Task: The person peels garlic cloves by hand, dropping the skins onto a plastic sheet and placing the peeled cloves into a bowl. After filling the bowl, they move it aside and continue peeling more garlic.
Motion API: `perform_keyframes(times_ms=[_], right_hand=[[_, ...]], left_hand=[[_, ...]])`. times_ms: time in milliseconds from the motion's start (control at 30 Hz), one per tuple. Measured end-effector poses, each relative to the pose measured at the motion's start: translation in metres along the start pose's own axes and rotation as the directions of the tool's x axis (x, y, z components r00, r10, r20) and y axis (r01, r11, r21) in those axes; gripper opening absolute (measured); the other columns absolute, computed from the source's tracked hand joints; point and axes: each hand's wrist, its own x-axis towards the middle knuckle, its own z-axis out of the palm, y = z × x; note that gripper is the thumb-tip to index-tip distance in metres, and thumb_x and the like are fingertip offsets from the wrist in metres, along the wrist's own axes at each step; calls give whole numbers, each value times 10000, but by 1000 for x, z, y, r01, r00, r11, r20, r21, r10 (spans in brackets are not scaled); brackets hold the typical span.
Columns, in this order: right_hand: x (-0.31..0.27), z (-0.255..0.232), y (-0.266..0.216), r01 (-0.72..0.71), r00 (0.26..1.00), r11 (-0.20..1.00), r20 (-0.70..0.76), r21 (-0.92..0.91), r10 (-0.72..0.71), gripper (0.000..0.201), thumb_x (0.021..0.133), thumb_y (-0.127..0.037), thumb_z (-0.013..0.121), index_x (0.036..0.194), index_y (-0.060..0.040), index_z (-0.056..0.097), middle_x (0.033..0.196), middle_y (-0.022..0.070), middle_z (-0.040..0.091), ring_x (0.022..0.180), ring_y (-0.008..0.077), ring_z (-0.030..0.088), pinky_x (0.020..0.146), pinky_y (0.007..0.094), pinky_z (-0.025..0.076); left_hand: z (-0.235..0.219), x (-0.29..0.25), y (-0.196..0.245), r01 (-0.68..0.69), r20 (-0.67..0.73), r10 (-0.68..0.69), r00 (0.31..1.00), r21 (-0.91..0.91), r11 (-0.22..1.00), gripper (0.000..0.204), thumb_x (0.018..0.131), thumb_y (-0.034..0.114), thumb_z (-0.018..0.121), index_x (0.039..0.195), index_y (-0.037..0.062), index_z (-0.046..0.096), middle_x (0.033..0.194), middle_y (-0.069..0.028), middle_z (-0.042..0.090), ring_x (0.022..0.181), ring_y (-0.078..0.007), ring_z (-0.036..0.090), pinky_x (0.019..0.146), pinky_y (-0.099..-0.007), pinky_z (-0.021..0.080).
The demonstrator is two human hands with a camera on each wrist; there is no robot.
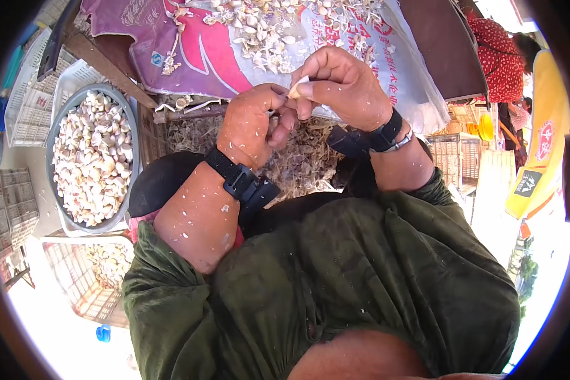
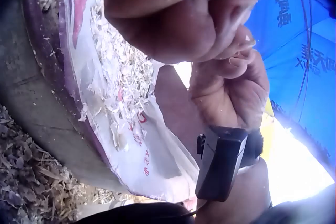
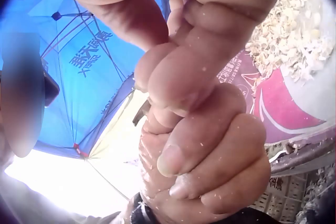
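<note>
In the head view, a pale garlic clove (image 1: 299,87) is between the two hands, above the near edge of the sack-covered table. The right hand (image 1: 348,85) pinches it between thumb and forefinger, the other fingers curled. My left hand (image 1: 256,120) meets it from the left, thumb and forefinger at the clove's lower end. In the left wrist view, the left hand (image 2: 184,19) hides most of the clove, with the right hand (image 2: 233,87) beyond. Fingers of both hands touch in the right wrist view, the right hand (image 3: 210,35) above the left hand (image 3: 210,155).
Garlic cloves and peelings (image 1: 266,38) lie on the printed sack (image 1: 215,57). A grey basin (image 1: 135,149) full of cloves stands at the left, a plastic crate (image 1: 69,272) below it. Husks (image 1: 297,158) cover the ground under the hands. A person in red (image 1: 497,60) is at the upper right.
</note>
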Motion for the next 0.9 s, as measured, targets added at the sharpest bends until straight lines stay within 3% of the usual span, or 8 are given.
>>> perform_keyframes(times_ms=[100,267,367,433,533,700,800,900], right_hand=[[2,6,-3,-29,999,959,10,-283,33,169,896,-24,641,1059,-7,597,850,65,665,673,102,630,583,242,514],[51,-45,17,20,960,708,-183,-706,-210,79,886,-59,624,920,-14,680,764,89,672,628,167,653,581,309,521],[97,-101,58,113,946,409,-28,-906,-323,120,878,-84,649,986,-34,663,827,68,677,721,185,667,631,320,528],[116,-110,67,206,923,102,158,-973,-351,174,816,-79,616,975,-81,686,917,181,674,851,356,657,756,395,540],[127,-109,74,159,955,-73,173,-984,-243,198,811,-123,613,996,-103,683,972,183,672,917,359,646,814,407,526],[130,-125,74,-20,988,71,-31,-997,-152,272,793,-127,595,1045,-122,696,1006,172,681,945,376,638,835,417,521],[112,-122,63,-215,971,420,-240,-882,-6,321,813,-129,595,1117,-80,688,967,146,704,873,302,679,774,378,540],[79,-91,34,-250,955,899,-247,-359,167,307,896,-150,643,1128,51,642,892,114,692,714,135,669,645,258,539]], left_hand=[[11,2,0,186,-176,-261,949,-355,916,358,973,329,435,893,18,593,768,-92,589,608,-165,511,449,-265,340],[-12,5,-4,126,-85,-166,983,-350,928,330,975,289,458,911,4,611,775,-82,599,594,-149,531,414,-222,323],[-14,8,1,206,-73,-238,968,-306,930,202,922,198,560,950,2,602,724,-71,591,479,-105,482,384,-219,318],[-15,10,1,207,-64,-236,970,-293,933,192,915,187,561,961,4,598,724,-70,592,480,-107,487,384,-220,320],[-15,13,3,221,-59,-249,967,-302,927,173,901,157,560,981,7,592,728,-68,596,499,-117,511,398,-219,340],[-11,15,5,189,-139,-235,962,-282,941,183,901,146,560,1019,8,589,770,-65,607,581,-134,560,456,-239,397],[-15,16,-1,168,-108,-203,973,-268,949,193,904,157,566,1025,8,589,783,-66,608,601,-131,560,466,-242,397],[-13,18,-3,158,-150,-193,970,-218,963,202,904,175,577,1013,6,593,784,-69,607,602,-128,552,468,-238,390]])
